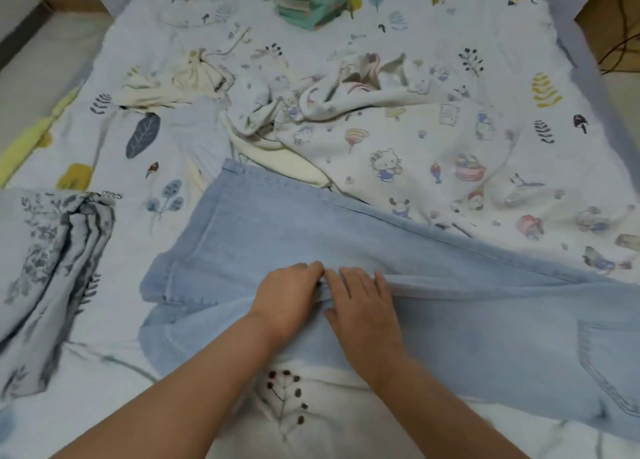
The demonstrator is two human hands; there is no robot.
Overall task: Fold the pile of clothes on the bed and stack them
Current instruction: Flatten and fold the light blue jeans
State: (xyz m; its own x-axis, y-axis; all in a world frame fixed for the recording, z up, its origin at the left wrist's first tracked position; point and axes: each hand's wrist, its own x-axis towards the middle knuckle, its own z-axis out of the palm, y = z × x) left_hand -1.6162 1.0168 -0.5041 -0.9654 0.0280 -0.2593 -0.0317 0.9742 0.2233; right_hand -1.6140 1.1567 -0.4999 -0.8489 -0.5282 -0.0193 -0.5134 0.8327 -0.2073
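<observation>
Head view, left to right: a folded grey-print garment [52,268] lies at the bed's left edge, on the leaf-print sheet [114,167]. Pale blue jeans [311,236] are spread across the near middle, running off to the right, a back pocket [609,365] showing there. The left hand [287,302] has its fingers curled, pinching a fold of the denim; the right hand [363,302] just beside it lies flatter, fingers pressing on the same fold. Behind the jeans sits the unfolded pile [277,105], with a cartoon-print piece [433,153] to its right. A green bag [308,1] stands at the far end.
</observation>
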